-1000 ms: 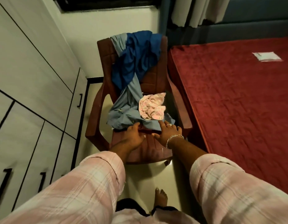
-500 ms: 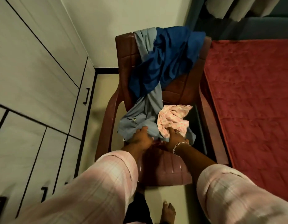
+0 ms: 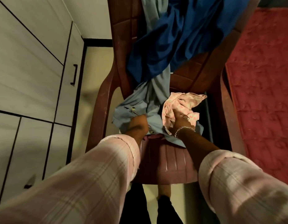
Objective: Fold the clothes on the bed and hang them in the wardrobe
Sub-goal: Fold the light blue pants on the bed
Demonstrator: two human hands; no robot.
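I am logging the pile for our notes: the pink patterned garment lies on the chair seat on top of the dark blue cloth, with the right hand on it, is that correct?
Not quite. In the head view the pink patterned garment lies on the grey-blue garment, not the dark blue cloth, which drapes over the chair back. The right hand is indeed on it.

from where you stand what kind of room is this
Most likely a bedroom: a bed with a red cover on the right, wardrobe doors on the left, and a chair heaped with clothes between them.
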